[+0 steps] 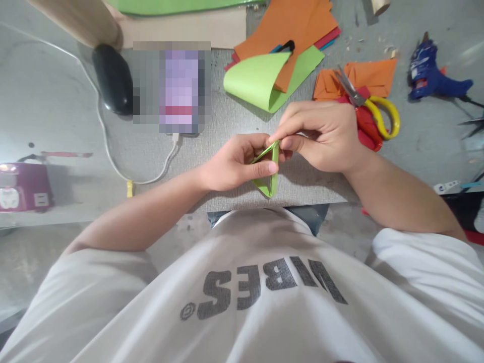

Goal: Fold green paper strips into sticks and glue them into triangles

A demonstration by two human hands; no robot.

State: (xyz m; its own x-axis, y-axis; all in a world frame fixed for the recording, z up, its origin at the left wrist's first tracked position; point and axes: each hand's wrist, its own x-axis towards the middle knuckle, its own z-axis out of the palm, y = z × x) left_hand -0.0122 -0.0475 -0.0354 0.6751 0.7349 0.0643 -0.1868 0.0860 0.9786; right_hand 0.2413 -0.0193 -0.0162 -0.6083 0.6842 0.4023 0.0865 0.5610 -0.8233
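Grey desk carries scissors at right, presumably for reach. Left hand and right hand pinch folded green paper, likely steadying its corner.

The left hand covers part of the folded green strip — the phone screen is pixelated past reading — while the top edge cuts off a green sheet and a wooden cylinder, the right edge a black cord

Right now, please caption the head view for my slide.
Left hand and right hand hold a folded lime-green paper strip.
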